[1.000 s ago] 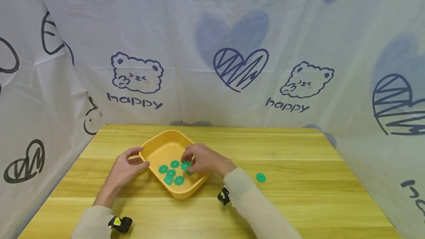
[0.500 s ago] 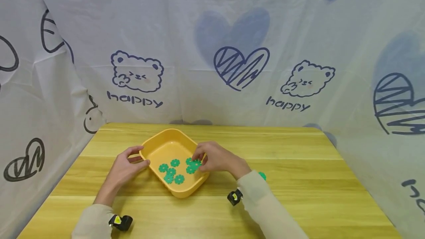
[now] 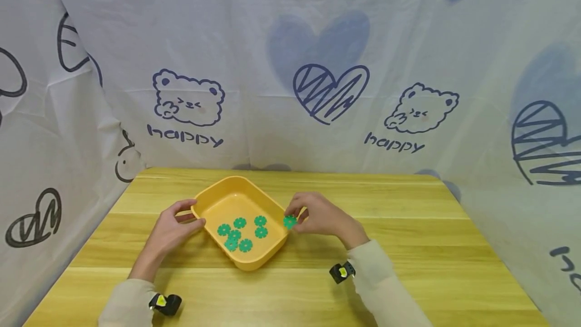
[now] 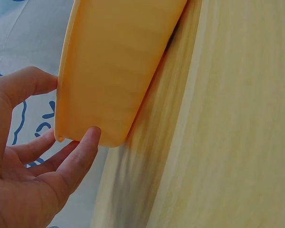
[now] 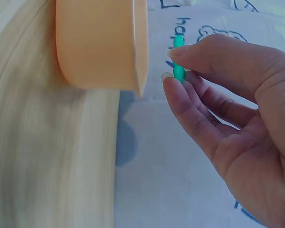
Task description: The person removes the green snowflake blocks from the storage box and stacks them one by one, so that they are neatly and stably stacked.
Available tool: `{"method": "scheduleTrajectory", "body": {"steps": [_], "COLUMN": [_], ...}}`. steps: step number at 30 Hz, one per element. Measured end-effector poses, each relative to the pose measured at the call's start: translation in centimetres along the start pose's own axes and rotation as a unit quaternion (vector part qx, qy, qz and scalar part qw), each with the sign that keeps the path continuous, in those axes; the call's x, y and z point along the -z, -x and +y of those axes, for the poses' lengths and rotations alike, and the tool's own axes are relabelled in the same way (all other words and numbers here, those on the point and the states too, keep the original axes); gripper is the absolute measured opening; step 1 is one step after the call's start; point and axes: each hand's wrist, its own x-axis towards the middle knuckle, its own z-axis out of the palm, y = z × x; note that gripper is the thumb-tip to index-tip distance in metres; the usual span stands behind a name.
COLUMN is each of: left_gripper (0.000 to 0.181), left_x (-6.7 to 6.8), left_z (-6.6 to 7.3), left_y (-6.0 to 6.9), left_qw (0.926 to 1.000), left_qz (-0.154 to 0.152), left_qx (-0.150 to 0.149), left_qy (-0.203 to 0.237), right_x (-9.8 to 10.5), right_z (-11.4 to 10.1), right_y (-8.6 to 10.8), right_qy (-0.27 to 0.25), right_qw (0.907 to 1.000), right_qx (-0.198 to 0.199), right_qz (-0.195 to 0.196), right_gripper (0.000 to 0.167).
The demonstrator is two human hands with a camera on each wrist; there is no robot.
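A white sheet (image 3: 263, 130) printed with bears and hearts hangs behind a yellow wood-grain bench (image 3: 290, 291). In the head view, a yellow tray (image 3: 229, 206) sits on the bench with seven green discs (image 3: 245, 245) inside, some overlapping. The left hand (image 3: 170, 228) holds its left corner, fingers spread around it, some tips hidden. Just beyond the right rim, the right hand (image 3: 324, 216) pinches a green disc (image 3: 290, 222), partly covering it. Both pale sleeves (image 3: 386, 276) are cut off at the bottom edge; a small black device (image 3: 341, 272) sits at each wrist.

In the left wrist view, the thumb touches the rim and a fingertip the outer wall, which hides the contents.

In the right wrist view, the disc shows edge-on between nearly closed fingers, apart from the tray, whose top is cut off.
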Motion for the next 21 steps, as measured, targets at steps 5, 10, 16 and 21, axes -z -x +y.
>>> {"method": "scheduleTrajectory", "body": {"steps": [5,10,16,21], "left_gripper": [0.069,0.070,0.070,0.071], "left_x": [0.0,0.0,0.0,0.0], "left_z": [0.0,0.0,0.0,0.0], "left_y": [0.0,0.0,0.0,0.0], "left_qw": [1.0000,1.0000,1.0000,1.0000], "left_qz": [-0.001,0.000,0.000,-0.003], "left_qx": [0.002,-0.001,-0.003,-0.001], "left_qy": [0.000,-0.001,-0.003,-0.002], "right_x": [0.8,1.3,1.9,2.4], "right_z": [0.6,1.6,2.8,3.6], "right_y": [1.5,2.9,5.0,6.7], "right_qy": [-0.009,-0.010,-0.009,-0.015], "right_qw": [0.9998,0.9992,0.9973,0.9951], "right_qx": [-0.010,-0.020,-0.040,-0.068], "right_qz": [0.018,0.033,0.061,0.070], "right_gripper": [0.023,0.022,0.023,0.023]}}
